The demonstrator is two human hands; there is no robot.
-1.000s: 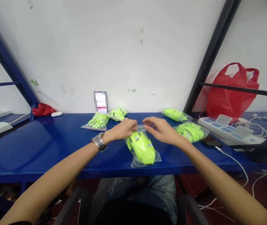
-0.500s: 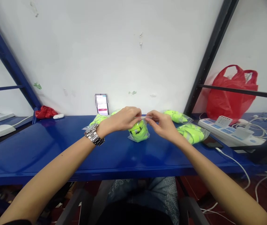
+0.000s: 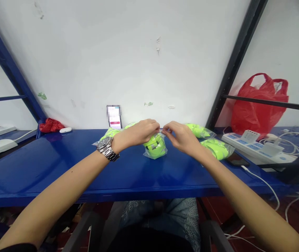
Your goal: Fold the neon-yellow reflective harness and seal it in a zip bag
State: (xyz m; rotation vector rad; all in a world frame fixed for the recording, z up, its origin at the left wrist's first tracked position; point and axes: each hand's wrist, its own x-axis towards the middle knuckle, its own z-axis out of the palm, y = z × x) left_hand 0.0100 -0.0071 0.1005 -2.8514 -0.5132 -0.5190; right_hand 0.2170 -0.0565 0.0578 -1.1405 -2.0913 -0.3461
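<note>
The left hand (image 3: 145,132) pinches one end of the top edge of a clear plastic bag of neon-yellow fabric (image 3: 156,147) over the blue counter (image 3: 139,176), the right hand (image 3: 182,137) pinching the other, presumably to keep it taut.

Five clear bags of yellow-green fabric on the worktop (image 3: 60,171)! One bag (image 3: 155,147) at the middle, two hands on it, left hand (image 3: 144,131) and right hand (image 3: 180,136); two partly hidden bags (image 3: 110,133) left of centre towards the back edge; two right-hand bags (image 3: 219,149) towards the right end. Phones: two, one upright phone (image 3: 115,118) at the back edge, one dark phone (image 3: 236,159) near the right end. One wristwatch (image 3: 107,149), one white case (image 3: 65,130), one red carrier bag (image 3: 259,106)!
</note>
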